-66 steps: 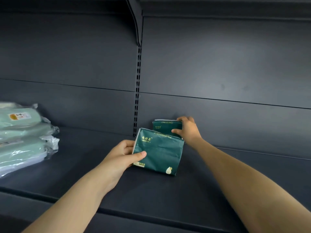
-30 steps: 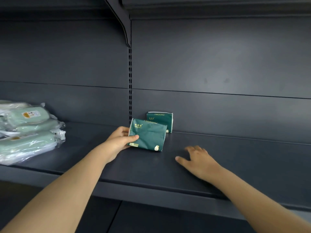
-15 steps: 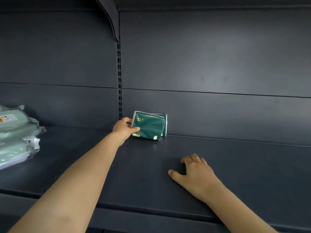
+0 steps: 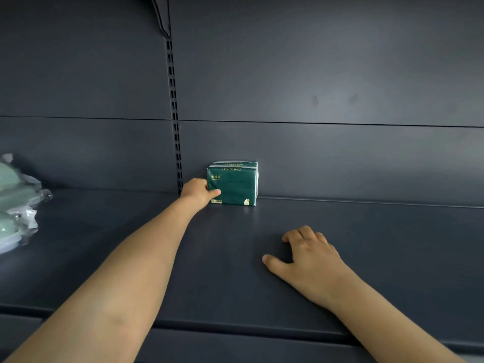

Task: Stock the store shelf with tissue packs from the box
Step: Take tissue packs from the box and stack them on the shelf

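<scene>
At the far left edge, a stack of pale green packs in clear wrap (image 4: 14,205) is seen lying on the dark shelf (image 4: 379,244), partly cut off by the frame. Further right, a slotted upright (image 4: 175,127) is set into the back panel (image 4: 340,74), with a bracket (image 4: 160,14) at its top.

Just right of the upright's foot, the left hand (image 4: 197,193) is stretched to the rear of the shelf. The left end of the front tissue pack (image 4: 234,188) is gripped by it: the thumb is laid across the dark green face, and the fingers are curled round the end (their tips are hidden behind the pack). This pack is stood upright on the shelf, and the rear tissue pack (image 4: 235,163) is stood directly behind it, against the back panel; only its top edge is shown, and the two appear to touch.

Nearer the front and well apart from the packs, the right hand (image 4: 310,259) is rested palm down on the shelf. Nothing is held by it; the fingers are loosely bent and the thumb is spread to the left.
</scene>
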`<control>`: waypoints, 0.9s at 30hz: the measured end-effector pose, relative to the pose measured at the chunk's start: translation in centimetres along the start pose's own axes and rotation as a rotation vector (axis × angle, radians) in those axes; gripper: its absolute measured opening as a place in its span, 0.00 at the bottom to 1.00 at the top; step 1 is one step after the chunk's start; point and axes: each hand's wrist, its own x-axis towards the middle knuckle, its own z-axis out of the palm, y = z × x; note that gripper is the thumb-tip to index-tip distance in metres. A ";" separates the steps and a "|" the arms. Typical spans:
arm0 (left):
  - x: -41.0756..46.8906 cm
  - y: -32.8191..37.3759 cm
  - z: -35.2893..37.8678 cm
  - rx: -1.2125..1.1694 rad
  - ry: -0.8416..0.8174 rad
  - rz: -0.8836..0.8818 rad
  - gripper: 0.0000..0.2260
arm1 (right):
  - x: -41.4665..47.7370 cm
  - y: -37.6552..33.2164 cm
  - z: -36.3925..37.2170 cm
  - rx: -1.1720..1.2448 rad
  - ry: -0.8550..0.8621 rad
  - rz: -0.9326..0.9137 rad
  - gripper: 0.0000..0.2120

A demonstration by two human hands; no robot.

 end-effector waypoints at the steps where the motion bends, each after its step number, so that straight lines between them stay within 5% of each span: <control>1: 0.0 0.0 0.0 0.006 -0.010 0.001 0.14 | 0.0 0.0 0.0 0.003 0.000 0.002 0.29; 11: -2.6 0.6 -2.1 0.155 -0.082 -0.015 0.18 | 0.0 -0.1 0.0 0.006 0.009 0.020 0.30; 14: -4.8 1.0 -3.7 0.275 -0.095 0.052 0.12 | 0.0 -0.3 -0.1 -0.001 -0.005 0.032 0.30; 27: -22.1 8.0 -7.1 0.685 -0.132 0.327 0.15 | -5.8 0.8 -4.4 0.034 0.000 0.033 0.22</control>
